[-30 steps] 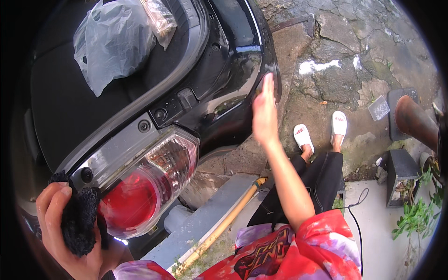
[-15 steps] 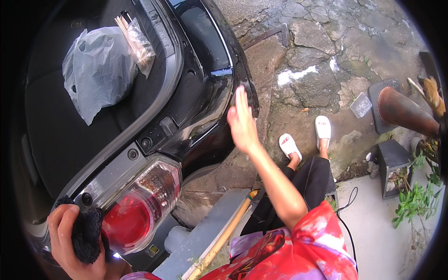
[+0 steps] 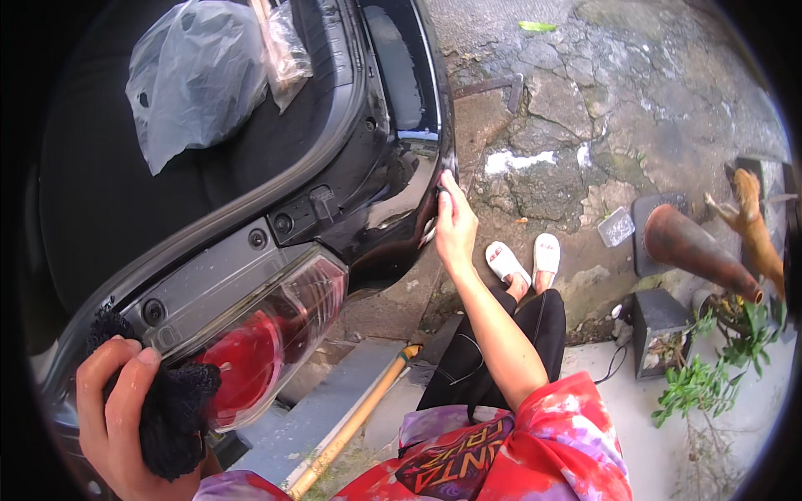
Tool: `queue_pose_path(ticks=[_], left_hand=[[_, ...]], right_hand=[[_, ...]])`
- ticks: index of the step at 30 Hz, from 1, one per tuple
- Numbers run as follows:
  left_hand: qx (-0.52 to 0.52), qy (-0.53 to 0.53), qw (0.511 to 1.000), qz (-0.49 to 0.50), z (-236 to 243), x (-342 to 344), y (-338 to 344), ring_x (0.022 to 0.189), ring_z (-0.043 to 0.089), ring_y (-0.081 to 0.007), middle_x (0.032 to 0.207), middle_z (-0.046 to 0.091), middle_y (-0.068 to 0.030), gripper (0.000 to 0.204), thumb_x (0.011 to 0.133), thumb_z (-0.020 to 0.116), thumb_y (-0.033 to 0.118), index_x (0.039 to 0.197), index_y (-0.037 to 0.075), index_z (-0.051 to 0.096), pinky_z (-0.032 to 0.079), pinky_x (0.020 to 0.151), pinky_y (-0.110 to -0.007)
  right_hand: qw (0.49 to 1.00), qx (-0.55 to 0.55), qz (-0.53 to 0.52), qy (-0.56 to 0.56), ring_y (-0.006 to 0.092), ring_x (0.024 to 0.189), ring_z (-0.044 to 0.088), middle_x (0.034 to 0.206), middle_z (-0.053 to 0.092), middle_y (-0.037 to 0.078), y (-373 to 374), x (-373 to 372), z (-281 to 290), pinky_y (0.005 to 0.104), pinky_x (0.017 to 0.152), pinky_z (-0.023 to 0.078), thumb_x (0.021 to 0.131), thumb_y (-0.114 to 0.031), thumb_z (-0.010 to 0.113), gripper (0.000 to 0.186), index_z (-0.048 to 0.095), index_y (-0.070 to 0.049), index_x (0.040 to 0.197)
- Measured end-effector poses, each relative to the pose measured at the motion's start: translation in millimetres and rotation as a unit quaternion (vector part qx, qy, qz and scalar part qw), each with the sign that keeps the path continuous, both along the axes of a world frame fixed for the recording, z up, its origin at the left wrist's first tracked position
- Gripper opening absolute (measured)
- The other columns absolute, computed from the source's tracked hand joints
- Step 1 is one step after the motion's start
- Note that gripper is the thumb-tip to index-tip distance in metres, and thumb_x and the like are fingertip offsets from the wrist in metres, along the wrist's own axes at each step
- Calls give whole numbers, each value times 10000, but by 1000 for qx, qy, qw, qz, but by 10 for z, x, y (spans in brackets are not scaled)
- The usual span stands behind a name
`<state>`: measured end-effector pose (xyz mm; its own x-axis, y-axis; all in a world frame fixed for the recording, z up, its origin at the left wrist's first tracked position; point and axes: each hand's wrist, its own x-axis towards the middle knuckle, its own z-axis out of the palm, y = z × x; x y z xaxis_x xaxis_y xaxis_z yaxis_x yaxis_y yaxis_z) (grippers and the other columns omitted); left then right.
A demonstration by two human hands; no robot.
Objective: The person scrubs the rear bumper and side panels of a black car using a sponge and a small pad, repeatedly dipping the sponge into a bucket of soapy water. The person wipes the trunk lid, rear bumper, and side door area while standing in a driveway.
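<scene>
A bunched black cloth (image 3: pixel 180 409) is gripped in my left hand (image 3: pixel 117 409), beside the red-and-clear tail light (image 3: pixel 251 359) of a black car. The cloth overlaps the lens's near left end and the body edge next to it. My right hand (image 3: pixel 457 224) lies against the outer edge of the glossy black rear bumper (image 3: pixel 393 242). Its fingers look stretched out, and I see nothing held in them, though the fingertips are partly turned away along the edge. The tailgate opening above the tail light shows a black interior.
In the cargo area lie a grey plastic bag (image 3: pixel 200 79) and a clear packet with thin sticks (image 3: pixel 288 58). A yellow pole (image 3: pixel 359 417) slants below. Rightward are a worn traffic cone (image 3: pixel 697 250), a brown animal (image 3: pixel 756 217), a dark block (image 3: pixel 660 330) and leafy plants (image 3: pixel 697 392). Cracked wet paving surrounds the car.
My right hand has shifted from over the bumper's corner to its outer edge. The left hand keeps the cloth near the tail light. My view has moved, and the brown animal shows more fully.
</scene>
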<state>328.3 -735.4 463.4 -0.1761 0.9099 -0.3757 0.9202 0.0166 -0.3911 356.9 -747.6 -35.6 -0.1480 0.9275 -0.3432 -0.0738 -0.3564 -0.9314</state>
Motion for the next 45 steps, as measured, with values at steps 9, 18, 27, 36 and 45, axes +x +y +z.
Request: queue_pose_path(ticks=[9,18,27,36,45], left_hand=[[40,-60,997,6,170,-156,-14,977,712,-313,1084,705,-129,475,687,855,79,1149,80,745,575,833,-368],[2,-3,996,84,47,-158,335,937,704,-275,1095,697,-92,555,643,864,119,1186,146,751,570,770,-336],[-23,-30,962,272,-279,-343,906,874,650,-388,1019,614,-165,615,543,729,-70,1142,55,666,520,758,-389],[-27,-25,961,274,-446,-227,920,923,676,-346,1084,642,-193,630,579,802,-29,1191,40,667,562,759,-379],[-26,-69,955,289,-486,-324,874,930,675,-353,1084,636,-219,612,605,830,13,1189,30,646,570,765,-398]], right_hand=[[892,-223,-54,390,249,1240,624,1336,620,120,595,935,93,506,976,568,1096,-339,483,369,553,-59,1325],[980,-112,135,93,90,951,614,1058,651,15,1066,520,340,257,866,501,931,33,650,329,572,-92,1224],[830,193,522,42,313,1537,333,1650,352,175,553,358,1258,712,1207,108,909,-33,626,678,415,-22,1553],[785,237,571,40,285,1524,367,1643,379,145,756,380,1199,685,1216,144,960,-162,625,660,405,-63,1574],[811,197,540,111,288,1529,364,1657,359,146,588,354,1400,689,1213,132,921,-207,642,719,398,-66,1582]])
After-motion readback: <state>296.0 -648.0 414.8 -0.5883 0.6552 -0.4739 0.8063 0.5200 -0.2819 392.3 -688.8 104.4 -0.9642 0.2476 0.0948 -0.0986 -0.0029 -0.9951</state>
